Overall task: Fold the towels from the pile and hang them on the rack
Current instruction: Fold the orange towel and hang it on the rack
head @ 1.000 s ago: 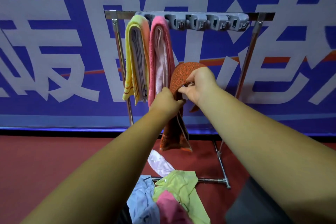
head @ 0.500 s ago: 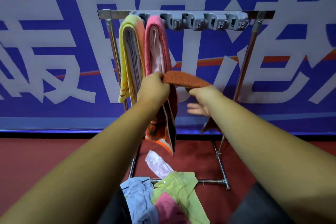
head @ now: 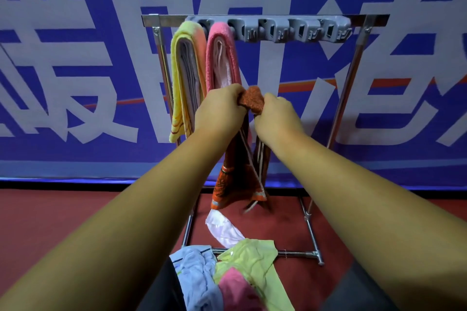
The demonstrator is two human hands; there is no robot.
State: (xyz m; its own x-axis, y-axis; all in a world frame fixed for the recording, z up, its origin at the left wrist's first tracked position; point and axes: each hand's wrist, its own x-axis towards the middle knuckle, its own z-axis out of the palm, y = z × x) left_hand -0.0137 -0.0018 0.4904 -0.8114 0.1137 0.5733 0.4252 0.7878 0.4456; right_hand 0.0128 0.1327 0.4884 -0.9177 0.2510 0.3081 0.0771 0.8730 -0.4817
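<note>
Head view: left hand (head: pixel 222 106) and right hand (head: pixel 274 115) grip folded orange towel (head: pixel 250 101), ready for rack (head: pixel 265 20) above.

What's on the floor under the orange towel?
Below the hanging orange towel, a crumpled white cloth lies on the red floor. The rack's bottom bar is nearer the camera. Whatever is right behind the towel is covered and cannot be seen.
</note>
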